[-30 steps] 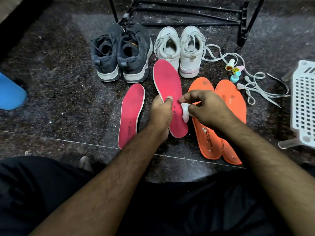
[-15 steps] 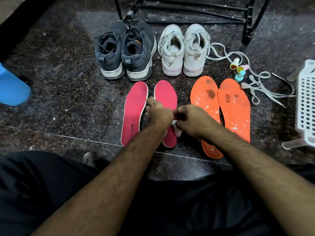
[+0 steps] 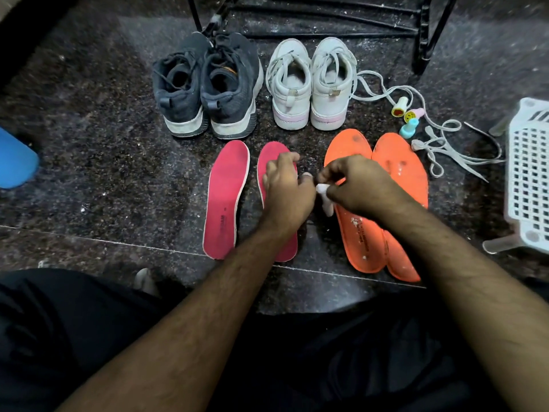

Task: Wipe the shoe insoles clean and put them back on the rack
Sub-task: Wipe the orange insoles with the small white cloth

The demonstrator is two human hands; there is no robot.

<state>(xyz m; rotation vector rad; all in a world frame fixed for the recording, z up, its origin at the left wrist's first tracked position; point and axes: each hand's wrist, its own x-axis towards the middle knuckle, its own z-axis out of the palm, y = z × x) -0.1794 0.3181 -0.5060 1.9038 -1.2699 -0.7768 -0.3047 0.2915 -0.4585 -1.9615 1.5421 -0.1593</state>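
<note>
Insoles on dark speckled floor (image 3: 89, 120), four in all, flat, toes away from person. Pink insole (image 3: 226, 200) far left, fully visible, white edge showing. Second pink insole (image 3: 274, 153) just beside it on the right, mostly hidden under left hand and forearm. Orange insole (image 3: 361, 233) right of centre, white flecks and print near heel; second orange insole (image 3: 399, 173) touching it on the right, heel partly tucked under the first. None on rack yet. Black metal rack (image 3: 326, 34) at top, only lower bars and legs visible. White plastic basket (image 3: 528, 173) tipped on its side at right edge. Dark grey sneakers (image 3: 208, 87) standing side by side, heels toward camera, just beyond pink pair. White sneakers (image 3: 310, 84) beside them, beyond gap between pink and orange pairs, loose laces (image 3: 439, 144) trailing right across floor. Blue object (image 3: 16, 159) cut off at left edge, unidentifiable. Left hand (image 3: 286, 188) over second pink insole, fingers loosely curled, thumb pointing toward right hand; contact with insole unclear, nothing visibly held. Right hand (image 3: 361, 185) over toe half of first orange insole, fingers curled, pinching small white wipe (image 3: 325, 197), wipe hanging down between hands. Three small bottles (image 3: 408, 120) among laces: yellowish, pink, light blue. Black trousers along bottom edge.
</note>
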